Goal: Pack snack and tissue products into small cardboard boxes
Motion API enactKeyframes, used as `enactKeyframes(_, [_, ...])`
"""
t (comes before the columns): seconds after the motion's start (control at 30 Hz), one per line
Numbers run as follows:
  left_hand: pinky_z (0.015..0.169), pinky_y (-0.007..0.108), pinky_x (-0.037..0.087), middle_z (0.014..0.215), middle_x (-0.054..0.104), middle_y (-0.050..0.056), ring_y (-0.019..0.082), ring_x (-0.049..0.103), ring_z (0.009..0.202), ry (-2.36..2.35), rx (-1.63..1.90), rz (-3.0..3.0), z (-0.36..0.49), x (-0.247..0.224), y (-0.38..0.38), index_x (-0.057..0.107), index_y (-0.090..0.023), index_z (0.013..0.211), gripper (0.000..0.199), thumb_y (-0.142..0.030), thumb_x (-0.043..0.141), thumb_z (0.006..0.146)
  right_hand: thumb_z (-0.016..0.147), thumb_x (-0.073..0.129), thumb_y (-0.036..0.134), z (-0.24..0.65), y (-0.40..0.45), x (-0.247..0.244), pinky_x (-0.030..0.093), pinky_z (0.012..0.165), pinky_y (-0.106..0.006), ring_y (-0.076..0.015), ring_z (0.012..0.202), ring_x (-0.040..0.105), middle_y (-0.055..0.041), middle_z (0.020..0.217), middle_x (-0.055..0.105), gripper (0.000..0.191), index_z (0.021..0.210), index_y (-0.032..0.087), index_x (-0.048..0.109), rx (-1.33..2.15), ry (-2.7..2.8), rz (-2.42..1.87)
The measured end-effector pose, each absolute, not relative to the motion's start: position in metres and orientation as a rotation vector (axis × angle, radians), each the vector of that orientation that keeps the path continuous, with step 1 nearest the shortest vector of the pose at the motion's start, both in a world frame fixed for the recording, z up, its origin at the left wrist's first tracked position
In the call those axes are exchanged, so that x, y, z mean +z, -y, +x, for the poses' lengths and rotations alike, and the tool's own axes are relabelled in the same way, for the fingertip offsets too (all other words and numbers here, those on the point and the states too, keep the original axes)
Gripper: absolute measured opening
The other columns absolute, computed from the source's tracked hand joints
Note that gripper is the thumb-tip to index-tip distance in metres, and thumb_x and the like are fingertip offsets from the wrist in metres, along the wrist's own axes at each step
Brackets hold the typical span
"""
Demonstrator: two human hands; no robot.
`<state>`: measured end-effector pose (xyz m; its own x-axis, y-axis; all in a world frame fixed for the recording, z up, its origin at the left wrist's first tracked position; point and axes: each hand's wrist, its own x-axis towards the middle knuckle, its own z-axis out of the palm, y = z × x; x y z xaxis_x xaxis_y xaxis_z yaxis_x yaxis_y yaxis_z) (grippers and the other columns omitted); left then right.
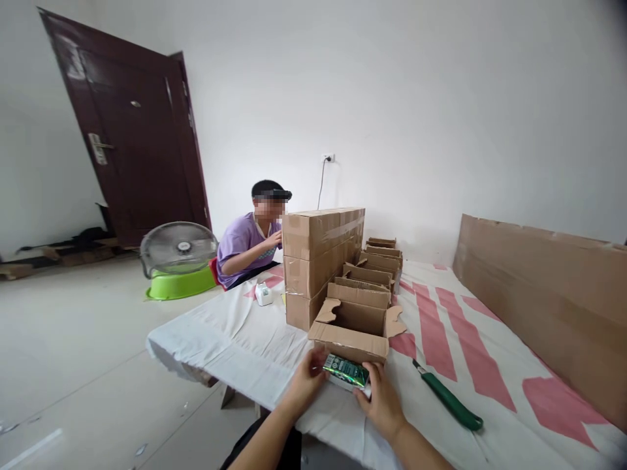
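Note:
A small shiny green box (347, 371) with pale printing is held between my two hands, just in front of the nearest open carton. My left hand (309, 382) grips its left end, fingers curled against it. At the right end, my right hand (379, 398) is closed round the box, with something white showing beneath it. The open cardboard carton (350, 343) stands with its flaps folded outward; its inside looks dark. To the right of my hands lies a green-handled utility knife (450, 401), blade end pointing away from me.
More open cartons (382, 264) stand in a row behind. Left of them rises a wall of stacked closed cartons (298, 267). A person (249, 248) sits beyond it, near a small white object (263, 294). A large cardboard sheet (539, 294) borders the right side. A fan (181, 248) stands left.

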<state>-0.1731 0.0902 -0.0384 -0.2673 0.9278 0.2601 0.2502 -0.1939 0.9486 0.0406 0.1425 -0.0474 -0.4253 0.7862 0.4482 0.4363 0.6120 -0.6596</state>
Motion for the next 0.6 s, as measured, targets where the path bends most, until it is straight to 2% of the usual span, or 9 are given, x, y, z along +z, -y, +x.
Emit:
enactKeyframes(0.07, [0.085,0.036,0.052,0.1,0.064,0.008,0.023,0.064,0.096,-1.531,1.519,1.386,-0.174,-0.042,-0.087,0.054,-0.015,0.114,0.044,-0.023,0.06,0.071,0.081,0.057,0.028,0.043,-0.143,-0.059,0.049,0.096,-0.049,-0.0325,0.115,0.057,-0.0165,0.122,0.057,0.044,0.123,0.017,0.05,0.529,2.09,-0.929])
enactKeyframes(0.17, [0.081,0.035,0.051,0.1,0.066,0.008,0.024,0.063,0.093,-1.615,1.475,1.415,-0.171,-0.042,-0.083,0.059,-0.016,0.107,0.044,-0.019,0.067,0.064,0.086,0.054,0.031,0.046,-0.149,-0.073,0.053,0.091,-0.045,-0.0292,0.112,0.059,-0.0131,0.12,0.059,0.042,0.126,0.021,0.046,0.352,2.081,-0.858])
enactKeyframes(0.27, [0.095,0.039,0.045,0.115,0.064,0.008,0.029,0.057,0.109,-1.681,1.416,1.478,-0.163,-0.037,-0.078,0.057,-0.02,0.116,0.068,-0.013,0.076,0.051,0.086,0.057,0.031,0.046,-0.156,-0.081,0.057,0.085,-0.041,-0.0272,0.108,0.062,-0.0113,0.117,0.059,0.045,0.127,0.023,0.042,0.238,2.078,-0.794])
enactKeyframes(0.37, [0.106,0.04,0.035,0.132,0.056,0.01,0.03,0.048,0.124,-1.858,1.252,1.543,-0.151,-0.029,-0.076,0.048,-0.022,0.129,0.078,-0.018,0.076,0.056,0.084,0.058,0.028,0.044,-0.155,-0.08,0.057,0.085,-0.04,-0.027,0.106,0.062,-0.0111,0.115,0.059,0.046,0.127,0.023,0.042,0.23,2.064,-0.79])
enactKeyframes(0.47, [0.101,0.036,0.037,0.13,0.056,0.014,0.029,0.051,0.121,-2.074,0.977,1.562,-0.14,-0.016,-0.08,0.042,-0.017,0.131,0.071,-0.018,0.069,0.066,0.083,0.057,0.023,0.042,-0.15,-0.076,0.056,0.088,-0.041,-0.0269,0.109,0.061,-0.011,0.116,0.058,0.046,0.127,0.024,0.041,0.259,2.007,-0.833])
enactKeyframes(0.6, [0.092,0.031,0.041,0.127,0.056,0.013,0.027,0.057,0.115,-2.179,0.752,1.522,-0.136,0.007,-0.097,0.043,-0.016,0.123,0.067,-0.011,0.069,0.062,0.079,0.055,0.015,0.041,-0.148,-0.073,0.055,0.092,-0.039,-0.025,0.112,0.06,-0.0089,0.118,0.058,0.05,0.127,0.025,0.042,0.298,1.956,-0.845])
